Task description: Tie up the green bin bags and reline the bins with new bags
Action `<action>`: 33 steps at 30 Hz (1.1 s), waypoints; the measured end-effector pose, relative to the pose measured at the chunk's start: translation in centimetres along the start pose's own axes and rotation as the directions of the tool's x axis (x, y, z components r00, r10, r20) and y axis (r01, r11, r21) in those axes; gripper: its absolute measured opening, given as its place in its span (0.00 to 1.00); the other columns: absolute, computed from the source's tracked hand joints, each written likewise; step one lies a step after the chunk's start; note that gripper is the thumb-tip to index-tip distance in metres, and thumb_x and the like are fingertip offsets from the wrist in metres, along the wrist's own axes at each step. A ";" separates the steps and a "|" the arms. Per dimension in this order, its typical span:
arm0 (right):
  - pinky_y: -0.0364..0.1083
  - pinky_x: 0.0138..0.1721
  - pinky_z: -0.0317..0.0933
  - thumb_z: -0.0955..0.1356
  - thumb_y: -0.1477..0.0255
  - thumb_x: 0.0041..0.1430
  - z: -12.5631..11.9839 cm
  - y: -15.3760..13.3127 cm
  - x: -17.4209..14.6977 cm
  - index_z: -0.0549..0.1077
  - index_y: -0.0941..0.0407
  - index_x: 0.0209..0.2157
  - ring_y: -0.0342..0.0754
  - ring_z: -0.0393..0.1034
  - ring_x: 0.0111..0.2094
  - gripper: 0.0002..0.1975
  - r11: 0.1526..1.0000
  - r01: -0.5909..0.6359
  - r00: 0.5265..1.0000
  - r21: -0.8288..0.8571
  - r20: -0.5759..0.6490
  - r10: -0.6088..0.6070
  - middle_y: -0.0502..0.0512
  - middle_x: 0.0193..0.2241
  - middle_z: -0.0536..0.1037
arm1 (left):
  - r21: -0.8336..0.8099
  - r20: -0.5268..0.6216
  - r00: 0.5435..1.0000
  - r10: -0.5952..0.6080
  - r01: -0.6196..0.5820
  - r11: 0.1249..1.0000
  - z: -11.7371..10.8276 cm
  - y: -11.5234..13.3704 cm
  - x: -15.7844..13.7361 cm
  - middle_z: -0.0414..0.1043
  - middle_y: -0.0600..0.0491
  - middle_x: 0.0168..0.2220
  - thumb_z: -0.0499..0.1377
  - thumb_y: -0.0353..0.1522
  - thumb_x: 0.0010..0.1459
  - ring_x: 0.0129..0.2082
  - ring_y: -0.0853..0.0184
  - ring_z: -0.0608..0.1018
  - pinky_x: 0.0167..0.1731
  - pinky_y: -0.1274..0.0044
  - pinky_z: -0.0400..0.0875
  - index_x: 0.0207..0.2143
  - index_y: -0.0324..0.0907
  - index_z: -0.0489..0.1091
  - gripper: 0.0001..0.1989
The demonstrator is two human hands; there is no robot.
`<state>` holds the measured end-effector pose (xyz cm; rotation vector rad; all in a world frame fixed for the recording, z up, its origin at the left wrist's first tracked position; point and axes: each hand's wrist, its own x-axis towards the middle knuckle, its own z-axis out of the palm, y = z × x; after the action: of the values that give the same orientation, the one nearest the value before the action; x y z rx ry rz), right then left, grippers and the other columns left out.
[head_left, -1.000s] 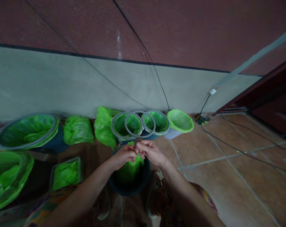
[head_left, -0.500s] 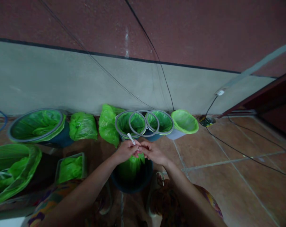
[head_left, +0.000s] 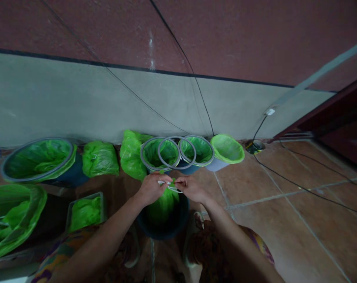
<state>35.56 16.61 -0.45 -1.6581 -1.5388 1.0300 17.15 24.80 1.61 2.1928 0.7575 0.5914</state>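
Observation:
A green plastic bag hangs from my hands into a dark round bin between my feet. My left hand is closed on the bag's gathered neck, and a bit of green sticks up above its fingers. A thin white tie string runs from my left fingers across to my right hand. My right fingertips are pinched together on that string, just right of the neck. The fingers partly hide how the string is looped.
Along the wall stand lined bins with grey rings, a large one at left. Stuffed green bags sit between them. A pale bin stands at the right end. Nearer left are a lined bin and a small tub. Cables cross the tiles.
My hands, together before, have moved slightly apart, with the string now stretched between them. The white end that stuck up from my left hand now lies lower. The view has shifted slightly.

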 end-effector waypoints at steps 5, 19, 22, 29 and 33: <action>0.40 0.27 0.58 0.63 0.71 0.58 1.1 -1.4 0.5 0.74 0.56 0.38 0.39 0.62 0.24 0.10 0.955 0.040 0.997 0.295 0.046 -0.056 0.50 0.30 0.74 | 0.084 -0.058 0.956 0.289 -0.284 0.955 0.4 0.3 -0.5 0.79 0.51 0.38 0.53 0.25 0.59 0.37 0.68 0.79 0.40 0.76 0.72 0.41 0.44 0.75 0.14; 0.38 0.19 0.45 0.68 0.54 0.54 1.0 -2.6 0.1 0.75 0.58 0.32 0.35 0.53 0.19 0.20 0.825 -0.114 0.993 0.554 0.062 0.096 0.47 0.23 0.71 | -0.450 -0.177 0.936 -0.304 0.197 0.871 1.4 1.9 -0.5 0.75 0.54 0.37 0.58 0.34 0.54 0.29 0.72 0.76 0.32 0.82 0.72 0.47 0.42 0.72 0.17; 0.38 0.20 0.45 0.70 0.56 0.53 0.9 -2.7 0.1 0.76 0.58 0.30 0.35 0.52 0.19 0.17 0.827 -0.115 0.993 0.551 0.034 0.115 0.45 0.19 0.66 | -0.506 -0.131 0.935 -0.329 0.222 0.834 1.5 1.5 -0.5 0.73 0.55 0.35 0.59 0.34 0.53 0.25 0.74 0.75 0.28 0.82 0.71 0.46 0.42 0.72 0.17; 0.40 0.25 0.51 0.66 0.66 0.56 0.7 -3.0 0.3 0.75 0.58 0.25 0.39 0.57 0.21 0.12 0.980 -0.058 0.991 0.191 -0.104 0.079 0.47 0.19 0.68 | -0.404 -0.041 0.952 -0.303 0.262 0.877 1.1 0.5 0.0 0.76 0.54 0.30 0.59 0.33 0.53 0.28 0.69 0.77 0.33 0.78 0.72 0.43 0.41 0.73 0.14; 0.45 0.33 0.57 0.65 0.72 0.56 0.8 -2.1 0.0 0.76 0.57 0.25 0.46 0.67 0.29 0.10 0.900 -0.219 0.963 -0.378 -0.232 0.137 0.57 0.26 0.76 | -0.017 -0.012 0.965 -0.261 0.260 0.965 1.2 -0.7 -0.3 0.78 0.52 0.32 0.58 0.29 0.53 0.35 0.64 0.78 0.42 0.74 0.70 0.41 0.43 0.75 0.12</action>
<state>33.85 16.79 0.94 -2.1488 -1.5551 0.6319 17.43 24.41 0.25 2.0322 1.0260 0.4775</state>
